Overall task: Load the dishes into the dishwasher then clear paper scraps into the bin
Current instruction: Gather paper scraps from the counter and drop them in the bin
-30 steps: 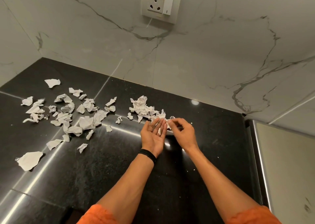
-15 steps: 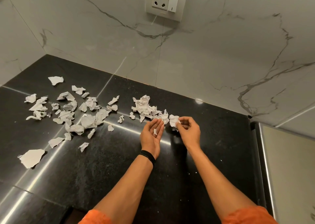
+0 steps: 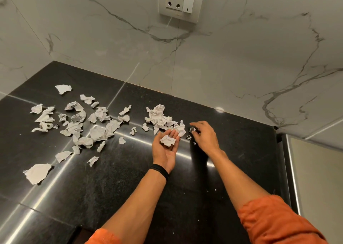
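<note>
Torn white paper scraps lie scattered over the black countertop (image 3: 130, 188). A wide scatter of scraps (image 3: 98, 132) covers the left side, and a smaller pile (image 3: 157, 116) sits just beyond my hands. My left hand (image 3: 164, 151) is palm up with its fingers nearly straight, and a crumpled scrap (image 3: 168, 140) lies in the palm. To its right, my right hand (image 3: 205, 135) hovers low over the counter, fingertips pinching a tiny scrap (image 3: 192, 130). Another tiny bit (image 3: 188, 137) lies between the hands. No bin or dishwasher is in view.
A marble wall backs the counter, with a socket and switch (image 3: 179, 1) above. A large flat scrap (image 3: 38, 173) lies near the front left. A tall metal-edged appliance side (image 3: 289, 169) borders the counter on the right.
The scrap my right hand held is now in my left palm. My right hand has moved back to the right and down onto a tiny scrap on the counter.
</note>
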Demonstrator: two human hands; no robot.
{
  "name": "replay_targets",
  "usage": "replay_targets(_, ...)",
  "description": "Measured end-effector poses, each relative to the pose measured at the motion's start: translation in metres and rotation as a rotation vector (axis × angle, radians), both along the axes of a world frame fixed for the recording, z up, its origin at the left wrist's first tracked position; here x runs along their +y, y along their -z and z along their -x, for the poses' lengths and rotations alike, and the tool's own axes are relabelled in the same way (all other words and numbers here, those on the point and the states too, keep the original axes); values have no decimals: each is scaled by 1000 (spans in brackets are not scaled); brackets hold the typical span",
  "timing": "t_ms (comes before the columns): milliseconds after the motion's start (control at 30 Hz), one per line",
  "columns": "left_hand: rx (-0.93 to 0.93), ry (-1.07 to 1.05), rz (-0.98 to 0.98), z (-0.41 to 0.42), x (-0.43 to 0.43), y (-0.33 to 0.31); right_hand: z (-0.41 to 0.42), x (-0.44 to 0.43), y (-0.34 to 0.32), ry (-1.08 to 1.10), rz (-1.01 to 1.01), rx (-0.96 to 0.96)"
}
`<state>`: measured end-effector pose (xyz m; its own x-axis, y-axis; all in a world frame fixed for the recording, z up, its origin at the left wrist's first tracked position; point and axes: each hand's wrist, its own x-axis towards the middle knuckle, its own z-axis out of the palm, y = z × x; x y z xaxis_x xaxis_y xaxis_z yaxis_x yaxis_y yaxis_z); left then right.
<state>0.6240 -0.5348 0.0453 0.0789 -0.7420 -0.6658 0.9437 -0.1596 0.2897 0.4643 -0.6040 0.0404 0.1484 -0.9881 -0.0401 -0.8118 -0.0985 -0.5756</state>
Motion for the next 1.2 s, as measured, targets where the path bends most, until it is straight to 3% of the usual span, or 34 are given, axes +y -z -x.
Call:
replay_targets(67,-4,0,-9,0,0,1,4,-3,4,-106,2,145)
replay_targets(133,-5,3,-6,1,0,1,5,0,4,-69,35,132)
replay_targets(267,-18,17,4,6,-1,2,-5,19,-7,168,56,-220)
replay_targets(433,-33,15,9,11,-3,2,-23,45,-32,-82,1,-403)
replay_targets(533,24,-7,8,10,-3,-2,-19,39,-25,12,-7,-458)
replay_targets(600,51,-14,1,7,-2,-2,-14,30,-15,89,20,-292)
replay_targets(700,55,-23,-5,5,1,-3,-10,24,0,-84,34,51)
replay_targets(833,42,-22,0,4,4,-3,-11,34,5,-135,127,132)
replay_targets(900,33,-18,4,5,5,-2,-10,38,3,-7,91,16)
replay_targets(967,29,-13,3,8,6,-1,-13,44,-7,146,28,-254)
replay_targets(1033,22,13,20,14,8,-1,-18,52,-22,149,-12,-504)
replay_targets(1133,14,77,66,24,10,-6,-23,64,-37,16,-76,-613)
replay_targets(1200,67,75,64,29,9,-6,-16,63,-35,91,-34,-617)
